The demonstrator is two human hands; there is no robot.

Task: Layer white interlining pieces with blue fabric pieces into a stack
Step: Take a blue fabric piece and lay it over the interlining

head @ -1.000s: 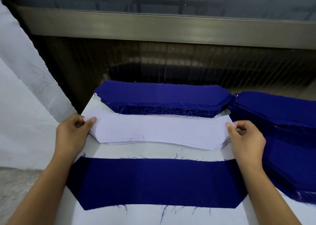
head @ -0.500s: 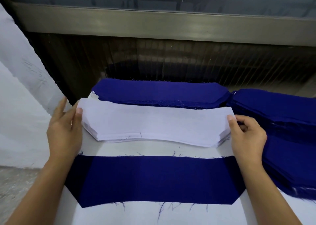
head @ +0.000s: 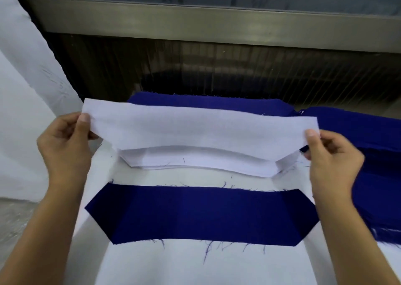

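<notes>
**Status: one layer in hand, stack barely begun.**

1. Held item. I hold one white interlining piece (head: 195,128) by its two short ends, raised clear of the desk (head: 195,267). My left hand (head: 63,141) pinches the left end between the thumb and curled fingers. My right hand (head: 334,156) pinches the right end in the same way. The piece hangs spread between the hands, sagging slightly along its near edge.

2. Supply. The white interlining pile (head: 217,163) lies directly below the held piece, with its edges roughly aligned. Behind it, at the far side of the desk, lies a blue fabric pile (head: 217,102) of the same outline. A looser blue heap (head: 368,137) sits to the right, beside my right hand.

3. Build position. A single blue fabric piece (head: 201,215) lies flat on the desk nearest me, apart from the held piece. Loose threads trail from both of its long edges. No white layer covers it. I cannot tell whether other layers lie beneath it, though it appears thin.

4. Progress, as I judge it. The layered stack is at an early stage, and the thickness of the supply piles suggests most of the work is left. The step in hand is to carry the interlining over the near blue piece and lay it down with the clipped corners matched. Blue and white pieces then follow in alternation.
</notes>
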